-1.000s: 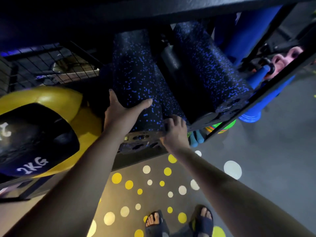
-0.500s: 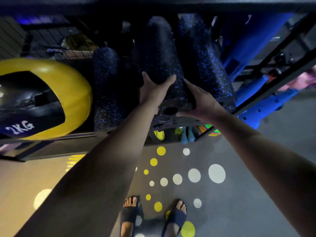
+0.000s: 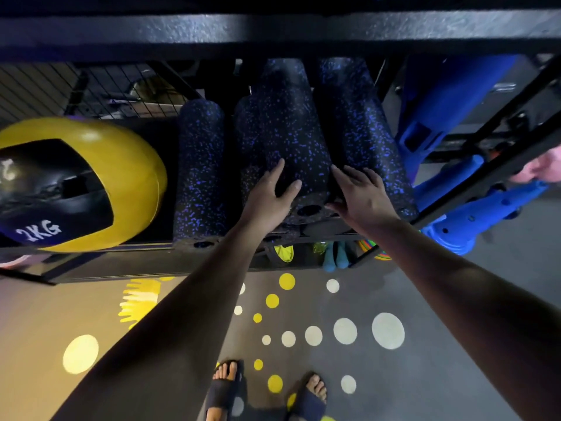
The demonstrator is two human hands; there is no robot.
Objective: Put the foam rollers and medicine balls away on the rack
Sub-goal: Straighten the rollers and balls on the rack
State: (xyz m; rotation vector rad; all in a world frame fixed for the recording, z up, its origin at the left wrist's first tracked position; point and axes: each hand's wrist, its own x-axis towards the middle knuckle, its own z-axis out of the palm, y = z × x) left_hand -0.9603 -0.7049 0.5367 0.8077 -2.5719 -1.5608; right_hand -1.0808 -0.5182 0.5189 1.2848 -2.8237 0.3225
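Here, the middle foam roller (image 3: 288, 141) on the rack (image 3: 273, 31) is clasped at its near end by the left hand (image 3: 267, 199) and the right hand (image 3: 361, 196). Far left, "2KG" is read on the medicine ball (image 3: 100, 183).

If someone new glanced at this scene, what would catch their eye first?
Probably the yellow and black medicine ball marked 2KG, on the rack's left side. Next, the left hand and right hand resting on the middle blue-speckled foam roller, which lies between two others.
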